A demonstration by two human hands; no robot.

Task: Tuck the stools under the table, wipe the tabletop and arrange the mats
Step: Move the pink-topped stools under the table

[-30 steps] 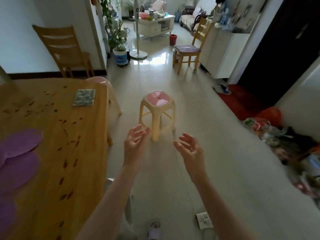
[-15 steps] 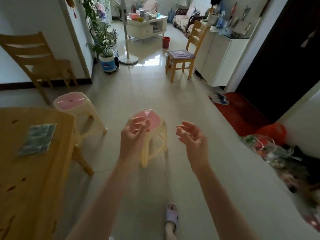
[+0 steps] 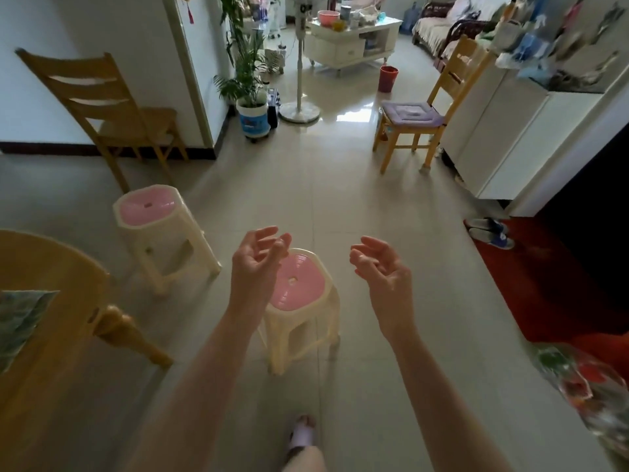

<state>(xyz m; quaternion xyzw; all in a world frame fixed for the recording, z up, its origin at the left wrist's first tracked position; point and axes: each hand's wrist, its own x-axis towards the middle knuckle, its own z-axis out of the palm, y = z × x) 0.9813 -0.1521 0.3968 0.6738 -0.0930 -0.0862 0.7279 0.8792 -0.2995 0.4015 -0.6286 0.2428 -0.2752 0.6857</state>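
A cream plastic stool with a pink seat (image 3: pixel 299 291) stands on the tiled floor right in front of me. My left hand (image 3: pixel 253 264) hovers over its left edge, fingers spread and empty. To the stool's right, my right hand (image 3: pixel 383 270) is also spread and holds nothing. A second pink-topped stool (image 3: pixel 149 212) stands further left, beside the corner of the wooden table (image 3: pixel 51 267). A folded greenish cloth (image 3: pixel 17 318) lies on the table at the left edge of view.
A wooden chair (image 3: pixel 112 107) stands against the left wall; another with a purple cushion (image 3: pixel 413 117) is at the right by a white cabinet (image 3: pixel 510 131). A potted plant (image 3: pixel 252 107), fan stand (image 3: pixel 299 107), slippers (image 3: pixel 490 229) and bags (image 3: pixel 592 386) ring the floor.
I have walked forward: the near stool has come close beneath my hands, the table has slid to the left edge and the purple mats have left the view. Both hands stay empty.
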